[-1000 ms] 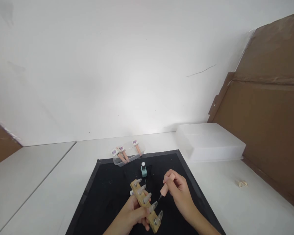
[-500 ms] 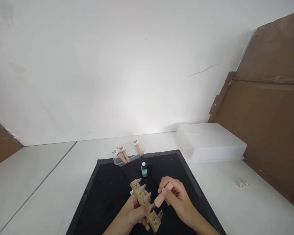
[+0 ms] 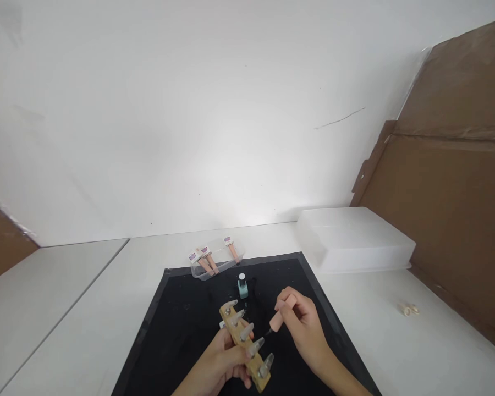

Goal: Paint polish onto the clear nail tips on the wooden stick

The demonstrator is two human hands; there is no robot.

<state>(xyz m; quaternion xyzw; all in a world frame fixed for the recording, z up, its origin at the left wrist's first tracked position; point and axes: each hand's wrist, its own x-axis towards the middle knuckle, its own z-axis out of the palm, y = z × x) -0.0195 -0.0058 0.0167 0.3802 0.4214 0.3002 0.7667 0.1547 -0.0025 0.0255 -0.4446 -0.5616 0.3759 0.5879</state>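
Note:
My left hand [image 3: 226, 360] is wrapped round a wooden bar [image 3: 240, 336] that carries a row of several clear nail tips [image 3: 246, 331]. Between the fingers of my right hand [image 3: 307, 330] is a pink-handled brush [image 3: 282, 313], its dark tip pointing down and left, close to the nail tips. Whether the brush touches one I cannot tell. A small teal bottle [image 3: 242, 289] with a black and white top stands on the black mat [image 3: 181, 313], beyond the bar. Something small and white shows partly behind my left hand.
Behind the mat's back edge, a clear tray [image 3: 219, 256] holds pink-handled items with white labels. A translucent white box [image 3: 355, 242] sits at the back right. Small cream rings [image 3: 407, 310] lie on the white table at the right, beside a brown cardboard panel [image 3: 445, 220].
My right hand has moved slightly up and right with the pink-handled brush, drawing its tip back from the bar. My left hand and the bar have hardly moved.

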